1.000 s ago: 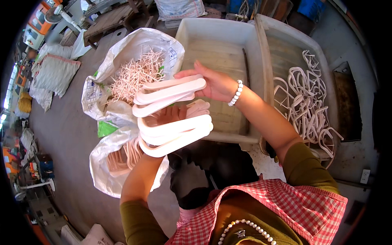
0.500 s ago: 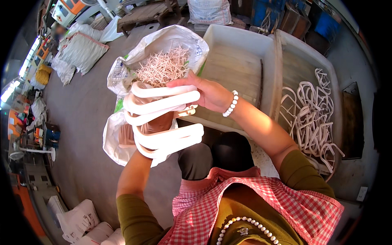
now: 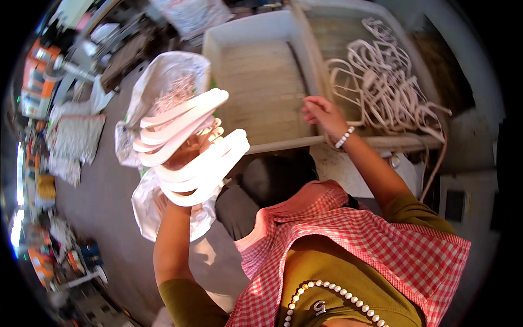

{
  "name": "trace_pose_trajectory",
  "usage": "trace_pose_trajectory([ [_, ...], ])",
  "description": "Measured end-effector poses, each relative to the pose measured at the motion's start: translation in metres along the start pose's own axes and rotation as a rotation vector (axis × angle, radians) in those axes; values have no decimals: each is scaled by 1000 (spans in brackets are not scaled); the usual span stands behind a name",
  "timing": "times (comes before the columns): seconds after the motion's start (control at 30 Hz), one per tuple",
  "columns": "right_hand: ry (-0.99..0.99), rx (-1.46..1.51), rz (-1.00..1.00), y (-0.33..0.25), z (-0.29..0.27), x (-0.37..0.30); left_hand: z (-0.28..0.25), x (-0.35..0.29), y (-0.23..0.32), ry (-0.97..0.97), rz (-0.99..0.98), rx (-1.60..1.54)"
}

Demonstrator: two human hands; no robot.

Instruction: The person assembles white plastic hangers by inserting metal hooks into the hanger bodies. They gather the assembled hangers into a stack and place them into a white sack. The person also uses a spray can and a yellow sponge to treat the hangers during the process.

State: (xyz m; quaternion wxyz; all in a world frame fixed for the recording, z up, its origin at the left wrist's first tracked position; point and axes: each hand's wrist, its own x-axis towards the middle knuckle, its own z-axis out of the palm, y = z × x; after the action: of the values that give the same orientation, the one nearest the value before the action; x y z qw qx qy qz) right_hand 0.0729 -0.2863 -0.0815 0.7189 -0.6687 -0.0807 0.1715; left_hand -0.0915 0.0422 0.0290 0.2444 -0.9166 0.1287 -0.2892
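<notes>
My left hand (image 3: 184,157) is closed around a stack of pale pink U-shaped plastic handles (image 3: 182,128). Several of them fan out over its fingers, and sunlight bleaches their near ends. Most of the fingers are hidden behind the stack. My right hand (image 3: 324,115), with a white bead bracelet at its wrist, hangs over the divide between two tubs. Nothing shows in it, and its fingers are loosely bent and apart. Right of it, a tangled heap of similar pinkish plastic pieces (image 3: 376,76) lies in the right tub (image 3: 430,128).
The left tub (image 3: 256,146) holds a dark thin rod (image 3: 298,65). Beyond my left hand stands a white sack (image 3: 193,62) of thin pink scraps (image 3: 180,90). Another white sack (image 3: 144,204) sits below the handles. Full sacks (image 3: 81,131) lie on the floor at far left.
My right hand has left the handles and moved right, toward the tub with the heap. The left hand keeps the stack, now tilted. The whole view has swung to the right.
</notes>
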Motion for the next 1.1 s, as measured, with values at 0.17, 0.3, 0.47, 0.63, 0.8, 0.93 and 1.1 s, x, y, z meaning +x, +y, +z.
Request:
trace_pose_trajectory([
  [0.17, 483, -118, -27, 57, -160, -72, 9, 44, 45, 41, 125, -31],
  [0.3, 752, -223, 3, 75, -206, -134, 25, 77, 86, 39, 201, -37],
  [0.47, 846, -605, -34, 129, -212, -170, 53, 100, 131, -66, 303, -37],
  [0.63, 1265, -816, 55, 151, -223, -184, 60, 93, 165, -34, 380, 42],
  [0.8, 1194, -896, 538, 178, -247, -182, 53, 95, 185, 153, 269, -262],
  [0.93, 1101, -724, 383, 211, -266, -182, 36, 109, 193, 299, 347, -208],
  [1.1, 1137, -556, 244, 200, -269, -171, 44, 103, 197, 344, 355, -193],
])
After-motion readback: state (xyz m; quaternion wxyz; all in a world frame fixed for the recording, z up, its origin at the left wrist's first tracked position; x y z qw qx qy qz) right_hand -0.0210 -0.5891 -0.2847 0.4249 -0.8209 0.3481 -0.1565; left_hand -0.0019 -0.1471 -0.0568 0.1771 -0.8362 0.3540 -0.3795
